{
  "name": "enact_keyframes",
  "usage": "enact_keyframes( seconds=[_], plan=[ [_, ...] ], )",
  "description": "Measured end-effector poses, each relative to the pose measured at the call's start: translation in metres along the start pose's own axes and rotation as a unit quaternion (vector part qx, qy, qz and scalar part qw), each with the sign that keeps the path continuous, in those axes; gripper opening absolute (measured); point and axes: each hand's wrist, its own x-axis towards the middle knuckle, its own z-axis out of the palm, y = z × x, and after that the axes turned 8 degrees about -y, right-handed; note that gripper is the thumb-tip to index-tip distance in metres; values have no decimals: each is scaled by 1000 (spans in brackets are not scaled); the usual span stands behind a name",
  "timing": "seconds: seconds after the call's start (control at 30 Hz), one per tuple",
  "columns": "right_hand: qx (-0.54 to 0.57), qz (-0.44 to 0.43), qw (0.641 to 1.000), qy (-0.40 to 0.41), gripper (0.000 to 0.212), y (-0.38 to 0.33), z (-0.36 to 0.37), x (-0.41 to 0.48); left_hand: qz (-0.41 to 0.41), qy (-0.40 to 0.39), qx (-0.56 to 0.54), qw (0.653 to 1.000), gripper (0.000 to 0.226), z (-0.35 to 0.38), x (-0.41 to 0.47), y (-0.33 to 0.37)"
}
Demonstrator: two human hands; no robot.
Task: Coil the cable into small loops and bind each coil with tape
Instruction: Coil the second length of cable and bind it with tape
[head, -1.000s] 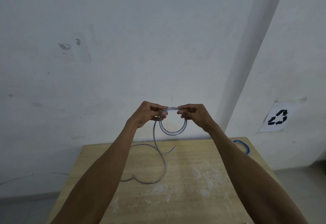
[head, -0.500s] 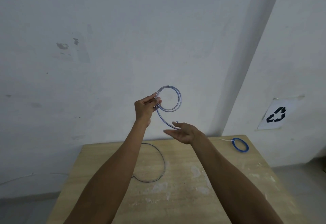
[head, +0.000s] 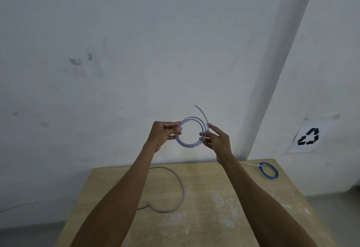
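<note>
A thin pale grey cable coil (head: 188, 143) of about two small loops is held up in front of the wall, above the table. My left hand (head: 164, 134) pinches the coil's left side. My right hand (head: 217, 139) grips its right side between thumb and fingers, index finger stretched out. The cable's free end (head: 200, 110) curves up past the right hand. A dark cable (head: 173, 188) lies in a curve on the wooden table (head: 204, 217), partly hidden by my left forearm. No tape roll is in sight.
A blue coil (head: 268, 171), bound with a white tie, lies at the table's far right corner. A recycling sign (head: 309, 136) hangs on the right wall. The table top has white stains.
The right hand has come up from below and taken the coil's right side. The coil has gained a loop, and the trailing cable has left the table, its end sticking up.
</note>
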Motion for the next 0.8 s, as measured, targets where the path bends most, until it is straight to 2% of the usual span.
enact_keyframes(
  seconds=[0.13,0.37,0.57,0.67,0.73,0.8],
  plan=[
    [-45,-21,998,-37,30,-5,0,-5,2,-2,27,1000,32,-1,2,2],
    [-49,-57,995,-70,19,-5,0,-5,18,34,29,999,30,0,7,-5],
    [-28,-53,997,-55,20,0,-10,5,30,49,9,998,34,-2,9,-7],
    [-17,-53,998,-16,17,3,-14,9,44,75,-12,996,33,-4,10,-4],
    [-13,-35,999,1,14,6,-19,12,49,99,-47,993,33,-6,9,0],
    [-14,7,1000,-19,14,10,-22,11,51,119,-80,988,32,-8,8,3]
  ],
)
